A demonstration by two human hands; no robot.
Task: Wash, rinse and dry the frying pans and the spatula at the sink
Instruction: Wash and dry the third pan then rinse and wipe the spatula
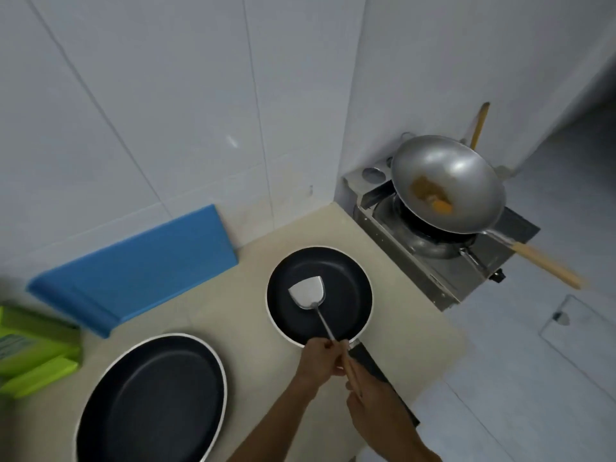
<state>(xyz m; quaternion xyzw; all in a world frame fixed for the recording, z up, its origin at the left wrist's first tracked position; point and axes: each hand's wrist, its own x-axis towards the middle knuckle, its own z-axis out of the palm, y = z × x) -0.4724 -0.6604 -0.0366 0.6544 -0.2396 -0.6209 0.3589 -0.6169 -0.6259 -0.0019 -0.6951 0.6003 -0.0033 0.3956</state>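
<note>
Nearest, my right hand (373, 405) closes its grip around the dark handle of the small frying pan (320, 295) and my left hand (320, 361) pinches the spatula (308, 295) by its thin shaft, the steel blade resting inside that pan on the counter (246, 315). The large frying pan (153, 398) lies beside it, untouched. Risk, as I judge it: lifting both together could let the spatula swivel in so light a pinch, scrape the coating, or drop. Farther off, a wok (446, 181) holding orange scraps sits tilted on the stove (426, 261); a swung pan could knock its handle. No sink is visible; my right fingers are hidden under the handle, and the large pan's handle is cut off.
</note>
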